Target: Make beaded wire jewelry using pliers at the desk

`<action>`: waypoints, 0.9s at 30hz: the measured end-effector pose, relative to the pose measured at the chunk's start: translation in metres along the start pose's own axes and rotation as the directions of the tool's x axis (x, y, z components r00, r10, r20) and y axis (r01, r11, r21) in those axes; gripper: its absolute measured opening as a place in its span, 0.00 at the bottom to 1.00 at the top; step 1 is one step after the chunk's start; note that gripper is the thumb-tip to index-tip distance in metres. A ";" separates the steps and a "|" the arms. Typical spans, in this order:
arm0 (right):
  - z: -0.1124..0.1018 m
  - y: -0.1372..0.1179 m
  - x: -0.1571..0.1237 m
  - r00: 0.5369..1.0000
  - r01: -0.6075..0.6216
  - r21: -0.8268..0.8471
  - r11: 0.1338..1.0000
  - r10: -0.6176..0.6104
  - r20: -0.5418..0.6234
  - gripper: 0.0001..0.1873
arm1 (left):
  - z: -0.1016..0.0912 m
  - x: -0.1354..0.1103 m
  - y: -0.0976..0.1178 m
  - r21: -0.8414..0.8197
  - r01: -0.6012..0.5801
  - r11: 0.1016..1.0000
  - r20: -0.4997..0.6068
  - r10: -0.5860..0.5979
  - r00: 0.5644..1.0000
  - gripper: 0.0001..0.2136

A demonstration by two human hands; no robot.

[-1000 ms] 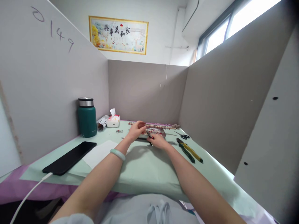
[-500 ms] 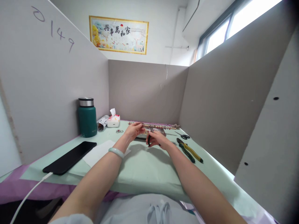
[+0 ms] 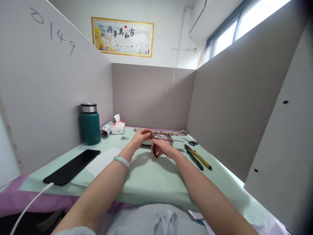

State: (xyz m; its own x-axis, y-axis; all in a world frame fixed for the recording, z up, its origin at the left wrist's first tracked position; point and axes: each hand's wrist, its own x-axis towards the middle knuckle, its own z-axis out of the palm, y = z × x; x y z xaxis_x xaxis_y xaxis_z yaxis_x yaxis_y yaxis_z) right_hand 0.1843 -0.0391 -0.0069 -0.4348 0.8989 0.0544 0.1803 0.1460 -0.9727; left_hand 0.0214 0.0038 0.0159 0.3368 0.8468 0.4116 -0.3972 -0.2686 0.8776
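Note:
My left hand (image 3: pixel 141 137), with a pale bangle (image 3: pixel 121 160) on its wrist, is closed in a pinch over the tray's left end. What sits between its fingertips is too small to make out. My right hand (image 3: pixel 163 148) is wrapped round a pair of small pliers with black handles (image 3: pixel 154 151); the jaws point toward the left fingertips. Just behind both hands lies a shallow metal tray (image 3: pixel 170 141) with small red and pale pieces in it. Beyond the tray, a wooden stick (image 3: pixel 179 133) carries a row of small red beaded pieces.
Right of the hands lie larger pliers with green and yellow handles (image 3: pixel 198 158) and black scissors (image 3: pixel 192 142). To the left are a phone (image 3: pixel 72 167) on a cable, white paper (image 3: pixel 104 160), a green bottle (image 3: pixel 90 127), tissues (image 3: pixel 118 126) and small rings (image 3: pixel 124 138). Partitions enclose the table.
My right hand has turned and drawn slightly left and down with the pliers, so their jaws stand less upright. The left hand stays nearly in place, and the view has shifted slightly.

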 end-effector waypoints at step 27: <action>-0.004 0.007 0.006 0.991 -0.087 -0.200 0.976 0.065 -0.114 0.26 | -0.008 0.006 -0.003 0.759 -0.397 0.517 0.214 0.378 0.901 0.07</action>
State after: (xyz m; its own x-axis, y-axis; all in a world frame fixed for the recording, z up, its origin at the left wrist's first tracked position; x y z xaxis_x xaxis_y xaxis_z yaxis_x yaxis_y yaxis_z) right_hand 0.1863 -0.0315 -0.0121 -0.3191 0.9476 0.0166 0.3897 0.1472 -0.9091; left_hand 0.0176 0.0139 0.0134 0.3362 0.5633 0.7548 0.3087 -0.8231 0.4767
